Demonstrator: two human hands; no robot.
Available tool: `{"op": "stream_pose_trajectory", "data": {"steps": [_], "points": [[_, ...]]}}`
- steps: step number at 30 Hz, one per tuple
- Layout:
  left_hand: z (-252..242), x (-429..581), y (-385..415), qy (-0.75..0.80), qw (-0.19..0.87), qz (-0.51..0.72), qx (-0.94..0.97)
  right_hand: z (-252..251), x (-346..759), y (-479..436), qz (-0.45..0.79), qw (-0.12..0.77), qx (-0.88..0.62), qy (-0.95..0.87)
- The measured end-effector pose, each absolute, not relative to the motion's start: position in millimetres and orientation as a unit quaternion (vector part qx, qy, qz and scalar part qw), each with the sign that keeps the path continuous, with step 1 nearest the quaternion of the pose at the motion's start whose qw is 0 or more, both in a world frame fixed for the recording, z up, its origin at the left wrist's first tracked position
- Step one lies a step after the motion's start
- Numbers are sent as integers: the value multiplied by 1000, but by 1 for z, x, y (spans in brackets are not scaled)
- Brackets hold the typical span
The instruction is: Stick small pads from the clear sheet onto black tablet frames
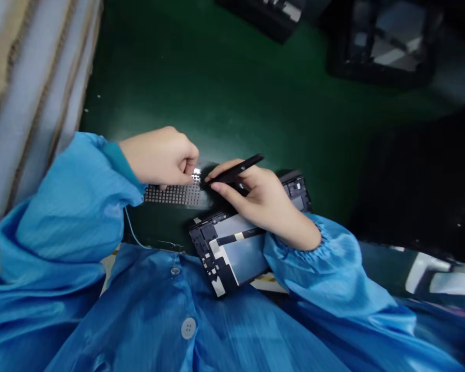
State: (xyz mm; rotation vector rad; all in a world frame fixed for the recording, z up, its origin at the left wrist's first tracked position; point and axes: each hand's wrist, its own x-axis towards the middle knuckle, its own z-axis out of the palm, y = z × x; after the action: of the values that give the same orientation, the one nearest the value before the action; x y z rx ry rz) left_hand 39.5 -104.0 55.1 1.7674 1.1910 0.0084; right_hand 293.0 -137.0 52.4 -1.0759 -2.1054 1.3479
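Note:
My left hand has its fingers curled in a pinch at the upper edge of a sheet of small grey squares, whose right end is clear and shiny. In my right hand is a slim black tool that looks like tweezers, its tip pointing down-left at the sheet's right end. Whether the tip touches a square is too small to tell. Beneath my right hand and wrist lies an opened black electronic device with a grey-blue panel and small parts, partly covered by my forearm.
The tabletop is dark green. Upright cardboard dividers line the left side. A black device lies at the top, and a black tray-like frame with a device is at the top right. A dark shape fills the right side.

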Motion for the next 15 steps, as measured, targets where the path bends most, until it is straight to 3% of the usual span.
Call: {"op": "stream_pose_trajectory", "data": {"steps": [10,15], "points": [[66,50,-109,520,421,-51,741,55,291,-136,474,184,-386,-769],[66,53,-108,521,419,-43,742,60,293,-139,552,203,-419,-692]]}}
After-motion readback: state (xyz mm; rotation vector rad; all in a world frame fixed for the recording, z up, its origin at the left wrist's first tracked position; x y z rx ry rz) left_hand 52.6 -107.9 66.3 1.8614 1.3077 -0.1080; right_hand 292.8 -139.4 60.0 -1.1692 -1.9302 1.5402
